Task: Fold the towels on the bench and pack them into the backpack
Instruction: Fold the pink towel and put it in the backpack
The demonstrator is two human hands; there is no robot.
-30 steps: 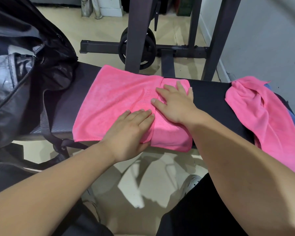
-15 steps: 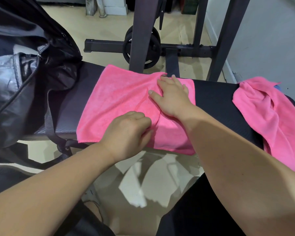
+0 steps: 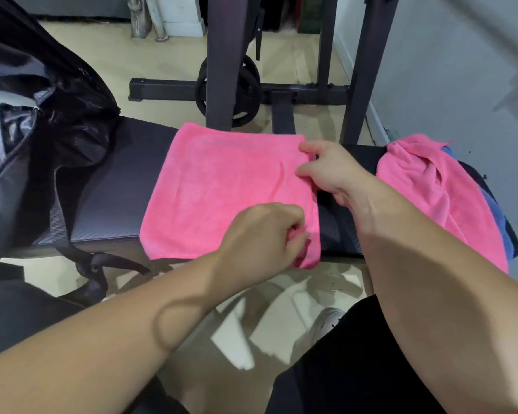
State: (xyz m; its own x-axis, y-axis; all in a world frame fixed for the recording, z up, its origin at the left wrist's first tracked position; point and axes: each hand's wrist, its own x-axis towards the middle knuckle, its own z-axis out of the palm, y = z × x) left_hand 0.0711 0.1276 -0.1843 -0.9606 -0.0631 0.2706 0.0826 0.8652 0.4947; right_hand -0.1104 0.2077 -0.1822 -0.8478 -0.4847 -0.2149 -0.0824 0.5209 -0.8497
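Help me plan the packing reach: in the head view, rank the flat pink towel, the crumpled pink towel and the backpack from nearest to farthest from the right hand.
1. flat pink towel: pinched by the right hand at its right edge.
2. crumpled pink towel: just to the right.
3. backpack: far left end.

Bench (image 3: 117,189) with towels (image 3: 222,189) and backpack (image 3: 57,130)

No lettering, brand mark, number or sign can be read anywhere in view. Nothing legible is made out on the pink towel (image 3: 222,189), the black backpack (image 3: 72,115), the bench pad (image 3: 111,198) or the weight plate (image 3: 250,94).
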